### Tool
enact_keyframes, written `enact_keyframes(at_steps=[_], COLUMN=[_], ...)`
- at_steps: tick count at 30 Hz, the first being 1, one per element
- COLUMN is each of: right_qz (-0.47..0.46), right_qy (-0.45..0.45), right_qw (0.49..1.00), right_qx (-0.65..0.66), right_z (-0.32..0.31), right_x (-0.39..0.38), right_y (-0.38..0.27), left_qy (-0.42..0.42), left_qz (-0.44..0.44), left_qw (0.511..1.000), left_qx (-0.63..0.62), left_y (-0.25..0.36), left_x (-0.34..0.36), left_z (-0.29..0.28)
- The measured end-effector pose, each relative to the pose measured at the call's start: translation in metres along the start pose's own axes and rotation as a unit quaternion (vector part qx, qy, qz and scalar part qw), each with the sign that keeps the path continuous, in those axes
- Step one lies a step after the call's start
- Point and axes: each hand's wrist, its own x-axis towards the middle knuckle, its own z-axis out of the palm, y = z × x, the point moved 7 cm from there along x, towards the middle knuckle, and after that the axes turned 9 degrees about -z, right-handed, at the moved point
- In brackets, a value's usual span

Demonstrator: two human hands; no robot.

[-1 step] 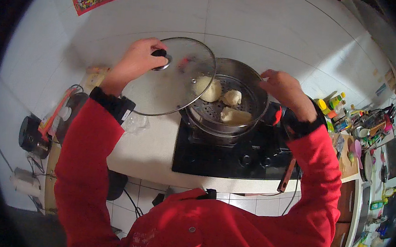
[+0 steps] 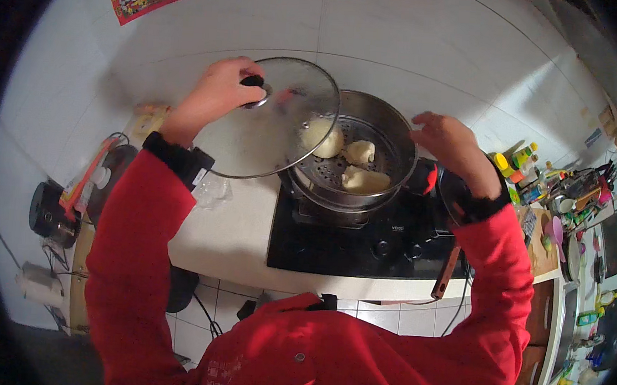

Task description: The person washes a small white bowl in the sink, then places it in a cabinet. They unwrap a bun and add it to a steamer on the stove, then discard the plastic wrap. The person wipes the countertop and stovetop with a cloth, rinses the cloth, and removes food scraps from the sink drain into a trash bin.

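From my head view, my left hand grips the black knob of a round, clear glass lid with a metal rim, holding it tilted. My right hand, fingers loosely bent and apart, holds nothing that I can see; it is just beside the round, silver metal steamer, though I cannot tell whether it touches the rim. The steamer is between my hands, on the black glass hob, beyond the white bench nearer me. The lid is off; a pale round bun and two pale, lumpy dough pieces remain inside, none lifted out. Compared with the earlier frame, my right hand sits slightly farther right and the lid has shifted slightly right; the food lies unchanged.
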Motion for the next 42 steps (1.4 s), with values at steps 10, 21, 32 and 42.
enact_keyframes(at_steps=[10,21,32,42], right_qz=[0.126,0.313,0.330,0.327], right_qy=[0.094,0.132,0.102,0.154], right_qw=[0.966,0.905,0.909,0.893], right_qx=[0.205,0.255,0.233,0.268], right_z=[-0.031,0.009,0.031,0.060], right_x=[-0.177,-0.329,-0.356,-0.397], right_y=[0.050,0.101,0.111,0.106], left_qy=[-0.070,-0.146,-0.197,-0.011], left_qz=[0.024,0.083,0.076,-0.091], left_qw=[0.997,0.985,0.976,0.996], left_qx=[0.016,0.031,0.045,0.018], left_y=[0.062,0.076,0.070,-0.079], left_x=[0.047,0.057,0.057,0.057], left_z=[0.091,0.168,0.179,0.072])
